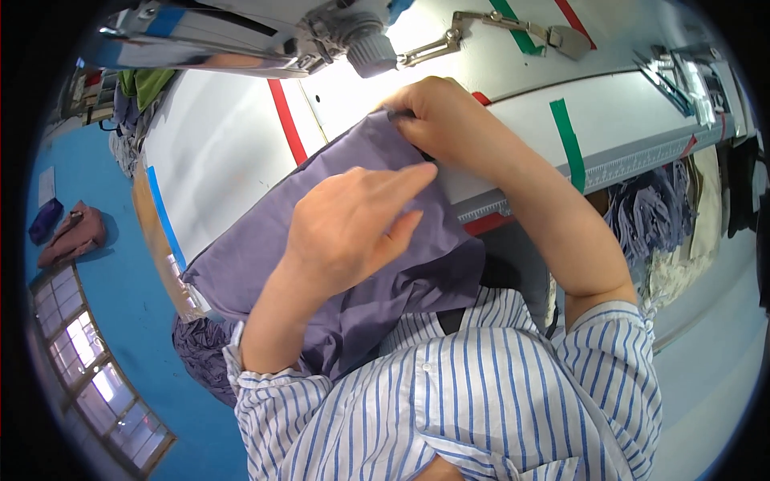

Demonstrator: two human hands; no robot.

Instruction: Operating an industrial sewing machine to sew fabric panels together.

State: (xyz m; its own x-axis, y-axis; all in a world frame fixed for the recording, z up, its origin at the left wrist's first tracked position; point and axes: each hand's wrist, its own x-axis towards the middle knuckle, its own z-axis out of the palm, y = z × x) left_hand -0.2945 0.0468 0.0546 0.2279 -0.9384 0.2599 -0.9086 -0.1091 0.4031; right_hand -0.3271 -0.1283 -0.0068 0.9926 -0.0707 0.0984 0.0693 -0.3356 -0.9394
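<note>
Two bare hands seen. Upper corner of one smooth purple fabric piece (437, 244) pinched by curled fingers of right hand (425, 120), forearm angled inward. Left hand (341, 224) held over fabric, loosely open, index finger extended rightward, thumb apart. Fabric draped off flat white tabletop (216, 160) toward body. Beyond: two green tape strips (568, 144), one grey ribbed machine knob (373, 54).

The cloth (249, 248) is muted purple. Under it the bench (220, 144) is white, with a red strip (285, 120) beyond the cloth, a blue strip (166, 216) left of it and a green strip (568, 144) to its right. Below the cloth, the shirt (473, 385) is white, blue-striped; left of it, the wall (138, 284) is bright blue.
</note>
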